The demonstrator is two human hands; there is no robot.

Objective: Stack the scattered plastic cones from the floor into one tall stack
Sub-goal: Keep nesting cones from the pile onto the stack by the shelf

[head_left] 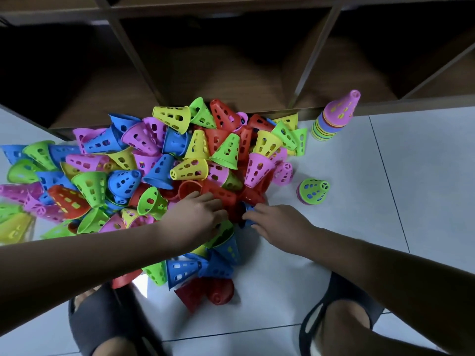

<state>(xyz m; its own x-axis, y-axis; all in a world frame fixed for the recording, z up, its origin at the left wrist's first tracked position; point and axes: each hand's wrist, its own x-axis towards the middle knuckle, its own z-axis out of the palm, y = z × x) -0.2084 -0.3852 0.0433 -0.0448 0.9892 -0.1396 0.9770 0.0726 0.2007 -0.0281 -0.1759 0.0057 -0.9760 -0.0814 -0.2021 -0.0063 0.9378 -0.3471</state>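
Beyond dark slippers (102, 322) at 6 o'clock, the left hand (198, 214) curls its fingers round a red perforated plastic cone (223, 197) lying sideways, the right hand (280, 224) touches a blue plastic cone (248, 207) with spread fingers, and the tall multicoloured cone stack (331, 119) stands at 1 o'clock, nearer the right hand.

Cones (154, 163): moulded plastic with punched holes, smooth, slight sheen.
Tall stack (334, 116): same plastic, smooth rims.
Floor tiles (385, 201): smooth, pale, softly glossy; I note dim reflections by the pile.
Shelf unit (205, 80): wood-grain panels, matt brown.
My slides (102, 317): dark, matt, rubbery-looking.
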